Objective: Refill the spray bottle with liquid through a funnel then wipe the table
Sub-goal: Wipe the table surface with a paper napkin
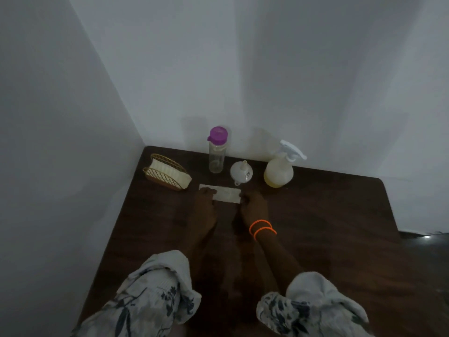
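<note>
Spray bottle (279, 170): head view; we see it upright at the table's far edge, right of the other items, white trigger head on, yellowish liquid in its lower part.
Funnel (241, 172): white, resting mouth-down with spout up, between the spray bottle and the clear bottle.
Clear bottle (216, 152): purple lid on, upright, near the wall; we cannot tell its fill level.
Napkin holder (167, 175): gold wire, holding white napkins, far left of the table.
Tissue (227, 194): pale folded sheet lying flat on the dark wooden table (340, 215), just in front of the funnel.
Left hand (204, 205): fingers pinching the tissue's left end.
Right hand (252, 207): fingers pinching the tissue's right end; orange bangles (262, 228) on the wrist.
Sleeves: floral, rolled up.
</note>
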The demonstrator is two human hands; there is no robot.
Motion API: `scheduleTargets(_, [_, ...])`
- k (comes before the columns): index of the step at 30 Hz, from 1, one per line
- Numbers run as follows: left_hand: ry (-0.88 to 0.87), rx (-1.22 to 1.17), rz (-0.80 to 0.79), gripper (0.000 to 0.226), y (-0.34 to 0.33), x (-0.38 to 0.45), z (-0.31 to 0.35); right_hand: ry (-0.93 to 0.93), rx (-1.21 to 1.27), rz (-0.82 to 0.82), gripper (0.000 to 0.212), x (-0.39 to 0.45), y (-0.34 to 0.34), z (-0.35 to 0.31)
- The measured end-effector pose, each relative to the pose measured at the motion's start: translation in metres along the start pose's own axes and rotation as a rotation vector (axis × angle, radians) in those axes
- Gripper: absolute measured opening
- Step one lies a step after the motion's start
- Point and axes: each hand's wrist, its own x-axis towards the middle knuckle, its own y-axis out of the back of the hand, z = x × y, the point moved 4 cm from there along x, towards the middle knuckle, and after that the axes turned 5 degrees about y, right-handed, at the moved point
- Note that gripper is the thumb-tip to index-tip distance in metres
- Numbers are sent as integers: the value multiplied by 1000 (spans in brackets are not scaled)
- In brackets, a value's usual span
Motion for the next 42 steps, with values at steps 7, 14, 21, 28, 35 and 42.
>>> scheduleTargets(7, [-166, 159, -33, 49, -19, 10, -23, 347, -302, -211, 37, 11, -29, -29])
scheduleTargets(14, [-225, 184, -83, 51, -20, 18, -29, 410, -345, -211, 28, 12, -49, -33])
scheduleTargets(21, [-227, 204, -108, 46, -15, -7, -29, 419, -322, -202, 28, -13, -49, -26])
scheduleTargets(28, [-225, 195, -162, 49, -28, -61, -55, 391, -225, -168, 25, -74, -53, -11])
scheduleTargets(35, [-224, 251, -151, 44, -15, -141, -53, 406, -213, -187, 35, -146, -58, 7])
scheduleTargets(42, [-192, 270, -254, 56, -24, -202, -58, 424, -179, -188, 39, -204, -56, 23])
